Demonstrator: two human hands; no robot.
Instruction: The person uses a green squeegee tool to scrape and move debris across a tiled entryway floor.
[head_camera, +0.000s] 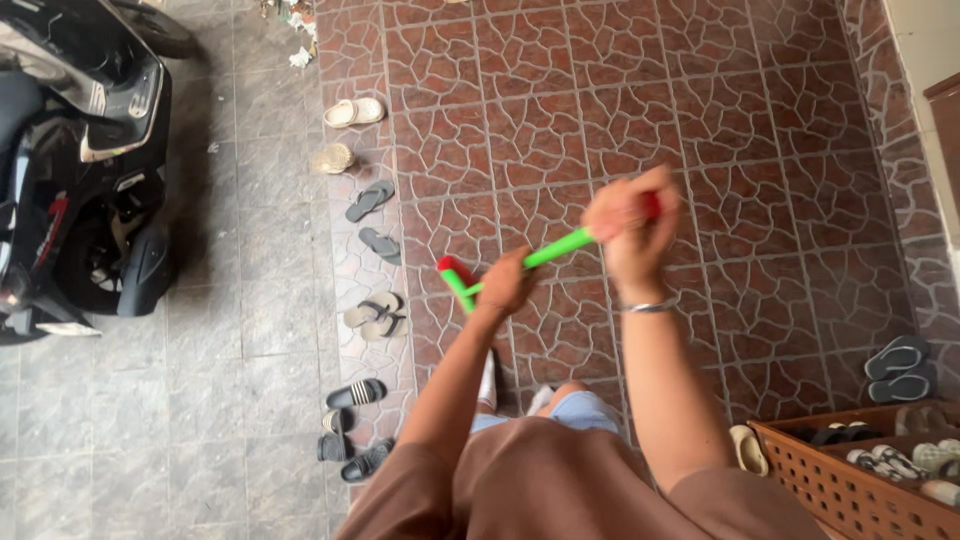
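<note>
- Left hand (507, 283) and right hand (632, 222) each grip 1 green stick (556, 247).
- Open brown tiled floor (600, 110) ahead.
- Sandals (372, 200) line its left edge; basket (840, 480) at the right corner.

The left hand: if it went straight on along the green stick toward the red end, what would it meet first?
The left hand points up-left along the green stick. Past the red end, the first things in that line look like the grey flip-flops on the brown tiled floor, though depth is unclear.

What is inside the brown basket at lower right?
The brown basket holds several pairs of shoes and sandals, pale and dark. Its depths and far side are cut off by the frame edge.
</note>
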